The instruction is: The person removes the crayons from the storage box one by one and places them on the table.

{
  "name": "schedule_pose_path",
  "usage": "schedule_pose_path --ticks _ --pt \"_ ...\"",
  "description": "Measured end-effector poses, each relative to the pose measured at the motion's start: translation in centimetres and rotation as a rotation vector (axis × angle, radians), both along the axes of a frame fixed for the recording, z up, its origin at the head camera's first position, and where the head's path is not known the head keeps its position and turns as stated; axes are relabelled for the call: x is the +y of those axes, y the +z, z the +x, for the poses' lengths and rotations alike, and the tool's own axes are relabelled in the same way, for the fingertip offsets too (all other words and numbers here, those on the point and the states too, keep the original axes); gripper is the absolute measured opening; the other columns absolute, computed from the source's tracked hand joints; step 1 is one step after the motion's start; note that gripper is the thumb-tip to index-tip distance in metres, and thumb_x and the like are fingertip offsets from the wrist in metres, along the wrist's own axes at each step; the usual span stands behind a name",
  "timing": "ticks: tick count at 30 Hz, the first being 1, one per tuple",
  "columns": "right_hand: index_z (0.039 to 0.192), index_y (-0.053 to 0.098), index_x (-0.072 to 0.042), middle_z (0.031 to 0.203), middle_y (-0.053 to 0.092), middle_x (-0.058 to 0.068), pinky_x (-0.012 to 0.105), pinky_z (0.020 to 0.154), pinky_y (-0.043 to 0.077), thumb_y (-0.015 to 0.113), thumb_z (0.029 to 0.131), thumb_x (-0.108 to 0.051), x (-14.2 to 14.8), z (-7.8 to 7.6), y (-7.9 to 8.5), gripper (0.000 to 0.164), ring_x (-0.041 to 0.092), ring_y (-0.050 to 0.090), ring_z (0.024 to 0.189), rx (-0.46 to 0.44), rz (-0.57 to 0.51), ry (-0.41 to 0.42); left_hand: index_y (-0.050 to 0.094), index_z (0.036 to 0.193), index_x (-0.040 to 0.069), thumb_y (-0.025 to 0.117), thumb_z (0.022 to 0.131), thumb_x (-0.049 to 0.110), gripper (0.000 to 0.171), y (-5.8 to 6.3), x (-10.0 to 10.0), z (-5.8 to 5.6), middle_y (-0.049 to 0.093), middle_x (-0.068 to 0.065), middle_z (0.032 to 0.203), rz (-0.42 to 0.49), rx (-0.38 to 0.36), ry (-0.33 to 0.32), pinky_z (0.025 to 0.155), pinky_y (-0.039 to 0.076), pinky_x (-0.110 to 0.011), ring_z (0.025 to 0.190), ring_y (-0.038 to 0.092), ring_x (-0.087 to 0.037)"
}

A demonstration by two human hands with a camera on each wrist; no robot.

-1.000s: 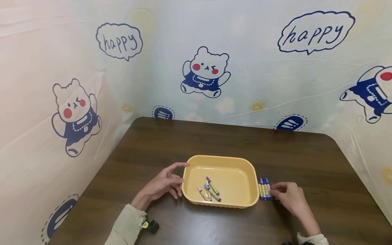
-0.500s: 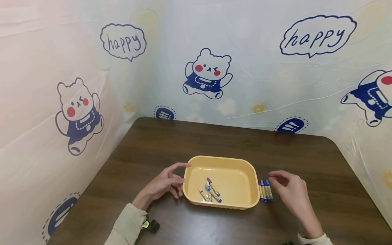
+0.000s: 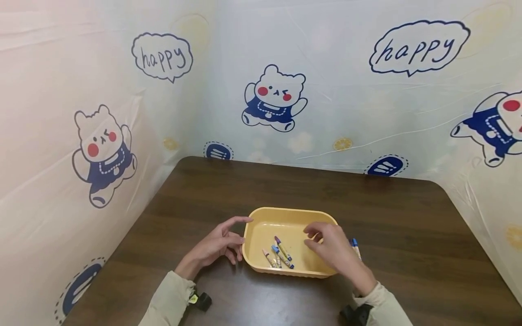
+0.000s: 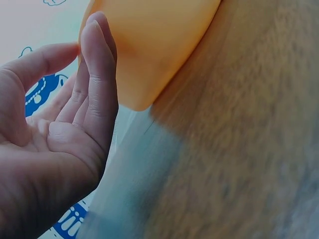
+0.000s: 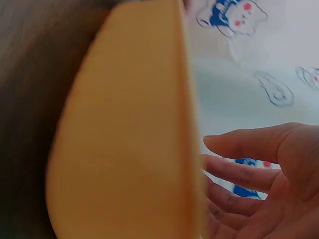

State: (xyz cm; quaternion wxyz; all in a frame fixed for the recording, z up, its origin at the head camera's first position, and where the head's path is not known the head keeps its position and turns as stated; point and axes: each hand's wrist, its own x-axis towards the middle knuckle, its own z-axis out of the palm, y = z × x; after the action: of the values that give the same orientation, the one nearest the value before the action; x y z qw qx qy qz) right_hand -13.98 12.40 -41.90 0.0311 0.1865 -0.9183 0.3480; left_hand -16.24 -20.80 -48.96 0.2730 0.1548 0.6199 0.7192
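A yellow tray (image 3: 281, 216) stands on the dark wooden table, with several crayons in its near left part. Among them are a purple-tipped crayon (image 3: 283, 248) and a blue-tipped crayon (image 3: 287, 261). My left hand (image 3: 220, 242) rests against the tray's left side, fingers extended at the rim. In the left wrist view, the fingers of my left hand (image 4: 94, 89) lie along the tray's outer wall (image 4: 149, 45). Over the tray's right part is my right hand (image 3: 332, 246), thumb and fingers apart with nothing visible between them. Behind that hand, a blue-capped crayon (image 3: 355, 243) shows beside the tray.
The dark table (image 3: 195, 194) extends around the tray. A pale patterned curtain (image 3: 346, 104) closes off the back and both sides. Black wrist devices (image 3: 201, 302) sit by both sleeves.
My right hand has moved left from the crayons beside the tray to over its right part, covering most of that row. The left hand and the crayons inside the tray have stayed put.
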Motion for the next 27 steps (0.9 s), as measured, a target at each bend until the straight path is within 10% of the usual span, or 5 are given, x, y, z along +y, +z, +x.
schedule_pose_path --ticks 11,22,27 --pt "0.075 0.066 -0.012 0.064 0.056 -0.009 0.021 0.055 0.042 0.08 0.078 -0.006 -3.9 -0.5 -3.5 0.015 0.005 0.051 0.059 -0.202 0.015 0.154 0.032 0.153 0.012 0.056 0.099 0.005 0.06 0.2 0.1 0.1 0.071 -0.011 0.079 -0.026 0.006 0.01 0.055 0.058 -0.035 0.063 0.068 -0.021" --pt "0.081 0.061 -0.01 0.071 0.055 -0.001 0.027 0.054 0.04 0.083 0.076 -0.009 -3.8 -0.2 -3.4 0.023 0.015 0.05 0.063 -0.331 0.105 0.117 0.035 0.152 0.014 0.058 0.099 0.007 0.058 0.1 0.4 0.1 0.071 -0.013 0.081 -0.029 0.018 -0.005 0.058 0.059 -0.035 0.064 0.068 -0.022" --pt "0.081 0.061 -0.009 0.072 0.054 0.0 0.028 0.054 0.04 0.077 0.075 -0.003 -3.9 -0.1 -3.4 0.019 0.015 0.049 0.063 -0.241 0.156 0.038 0.035 0.151 0.014 0.057 0.099 0.005 0.058 0.1 0.4 0.1 0.071 -0.012 0.08 -0.028 0.024 -0.004 0.057 0.059 -0.034 0.064 0.068 -0.021"
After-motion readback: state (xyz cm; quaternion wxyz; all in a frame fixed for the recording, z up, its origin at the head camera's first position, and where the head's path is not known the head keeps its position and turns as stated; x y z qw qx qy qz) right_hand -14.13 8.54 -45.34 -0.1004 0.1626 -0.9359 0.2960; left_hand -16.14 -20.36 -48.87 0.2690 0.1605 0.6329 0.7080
